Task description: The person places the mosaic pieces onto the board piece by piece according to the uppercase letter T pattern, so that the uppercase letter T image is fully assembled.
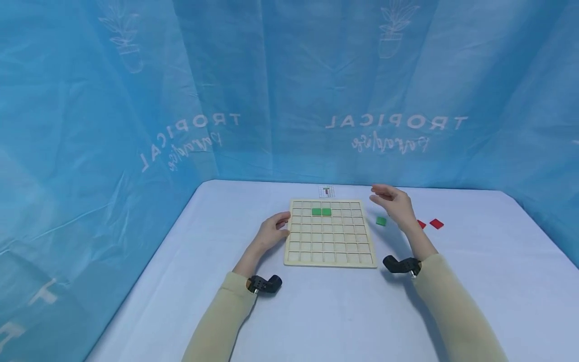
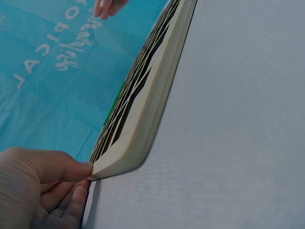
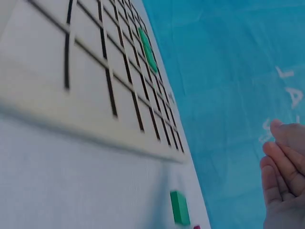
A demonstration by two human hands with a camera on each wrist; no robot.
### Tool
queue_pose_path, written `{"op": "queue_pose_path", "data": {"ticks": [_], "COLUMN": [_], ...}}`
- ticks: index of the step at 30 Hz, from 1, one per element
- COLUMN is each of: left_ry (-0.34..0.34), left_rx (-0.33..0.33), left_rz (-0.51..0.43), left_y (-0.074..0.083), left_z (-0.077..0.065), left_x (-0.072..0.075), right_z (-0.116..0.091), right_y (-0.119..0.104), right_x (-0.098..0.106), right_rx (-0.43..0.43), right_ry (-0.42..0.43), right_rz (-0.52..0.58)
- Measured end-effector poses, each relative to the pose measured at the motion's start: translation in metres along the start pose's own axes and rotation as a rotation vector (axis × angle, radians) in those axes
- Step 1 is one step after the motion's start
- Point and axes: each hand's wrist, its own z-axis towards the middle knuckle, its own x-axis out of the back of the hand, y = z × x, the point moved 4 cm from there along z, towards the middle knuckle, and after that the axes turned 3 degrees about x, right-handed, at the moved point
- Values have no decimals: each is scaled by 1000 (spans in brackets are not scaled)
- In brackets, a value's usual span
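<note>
A square wooden grid board (image 1: 330, 265) lies flat on the white table, with two green square tiles (image 1: 321, 212) side by side in its upper rows. My left hand (image 1: 270, 232) touches the board's left edge with thumb and fingertips, the fingers loosely bent. In the left wrist view the thumb (image 2: 66, 164) meets the board's rim. Above the table, to the right of the board, hovers my right hand (image 1: 398, 205), its fingers relaxed and nothing visible in them. Below it lies a loose green tile (image 1: 381, 221).
Two red tiles (image 1: 436, 223) lie right of the right hand, one partly hidden by the wrist. A small printed pattern card (image 1: 326, 191) lies behind the board. A blue lettered curtain (image 1: 298, 90) hangs along the back and sides of the table (image 1: 334, 311).
</note>
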Motion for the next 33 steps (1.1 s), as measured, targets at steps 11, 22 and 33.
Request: {"op": "queue_pose_path", "data": {"ticks": [11,22,33], "left_ry": [-13,-4,4], "left_rx": [-4,13,26], "left_rz": [2,6,-1], "left_y": [0,-1,-1], "left_z": [0,-1,0], "left_x": [0,0,1], "right_z": [-17,-45,-47], "right_y": [51,44,44], "right_x": [22,21,13], "right_rx": [-37,-54,83], "right_ry": [45,-11,-31], "right_rz": [-93,-168,-326]}}
